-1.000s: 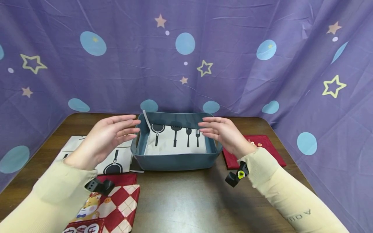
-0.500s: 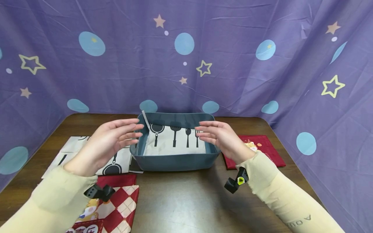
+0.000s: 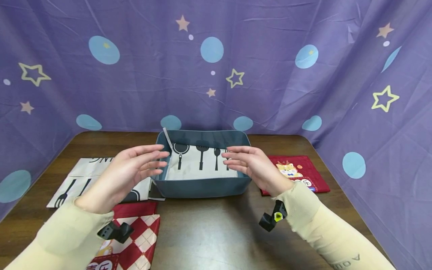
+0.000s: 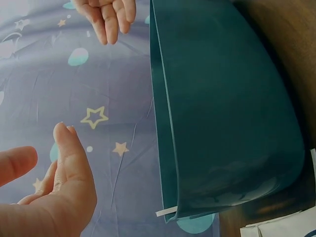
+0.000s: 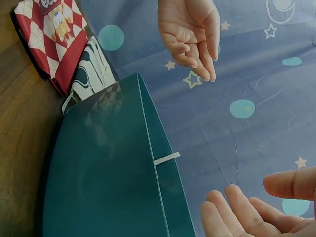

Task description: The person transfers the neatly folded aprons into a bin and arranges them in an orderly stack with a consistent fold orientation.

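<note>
The dark teal bin (image 3: 202,186) stands on the brown bench (image 3: 209,232), at mid-width and toward the far edge, close to the purple star-print curtain (image 3: 216,75). A folded white cloth with black utensil prints (image 3: 199,161) lies flat inside it, and a narrow white strip (image 3: 167,138) rises from the far-left inner corner. The left hand (image 3: 126,174) hovers at the near-left corner of the bin with fingers straight and slightly spread, holding nothing; the right hand (image 3: 251,165) hovers over the right rim, likewise flat and empty. Whether either hand brushes the rim cannot be determined from these views. The bin appears to be thin-walled moulded plastic: judged light, fairly stiff at the rolled rim, somewhat flexible mid-wall, with a smooth outer face (image 4: 222,113) that is likely slippery. The recommended hold is on the two short ends, palms against the walls and fingers hooked under the rim. The cloth inside is soft and limp and would add little weight. On the left lie a second utensil-print cloth (image 3: 87,180) and a red chequered cloth (image 3: 135,232); a red cloth (image 3: 297,172) lies on the right.
</note>
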Action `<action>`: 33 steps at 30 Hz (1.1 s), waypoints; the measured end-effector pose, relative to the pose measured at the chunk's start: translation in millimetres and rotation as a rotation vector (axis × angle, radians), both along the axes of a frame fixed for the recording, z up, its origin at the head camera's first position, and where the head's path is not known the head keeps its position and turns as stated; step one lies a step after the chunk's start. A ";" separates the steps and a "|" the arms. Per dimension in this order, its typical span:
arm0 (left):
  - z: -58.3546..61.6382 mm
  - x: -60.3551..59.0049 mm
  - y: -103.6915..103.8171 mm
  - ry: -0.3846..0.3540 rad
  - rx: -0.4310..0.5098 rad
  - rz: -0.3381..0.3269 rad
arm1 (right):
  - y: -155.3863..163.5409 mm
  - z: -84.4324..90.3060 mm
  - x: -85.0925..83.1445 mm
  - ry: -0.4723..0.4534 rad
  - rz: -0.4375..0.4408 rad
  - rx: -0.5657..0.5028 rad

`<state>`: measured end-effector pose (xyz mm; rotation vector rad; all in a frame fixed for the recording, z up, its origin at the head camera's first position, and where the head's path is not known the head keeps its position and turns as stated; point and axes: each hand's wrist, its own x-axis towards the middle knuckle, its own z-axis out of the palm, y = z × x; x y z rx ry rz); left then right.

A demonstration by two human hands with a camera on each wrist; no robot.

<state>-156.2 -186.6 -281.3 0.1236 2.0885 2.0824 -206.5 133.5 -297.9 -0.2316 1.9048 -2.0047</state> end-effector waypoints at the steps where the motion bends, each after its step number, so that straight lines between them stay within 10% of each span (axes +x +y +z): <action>1: -0.7 1.2 0.3 -0.001 -0.004 -0.001 | -0.1 -0.4 0.7 -0.005 -0.001 -0.004; 33: -15.0 23.7 10.3 -0.027 0.011 -0.013 | -8.2 -20.6 32.3 -0.061 0.100 -0.133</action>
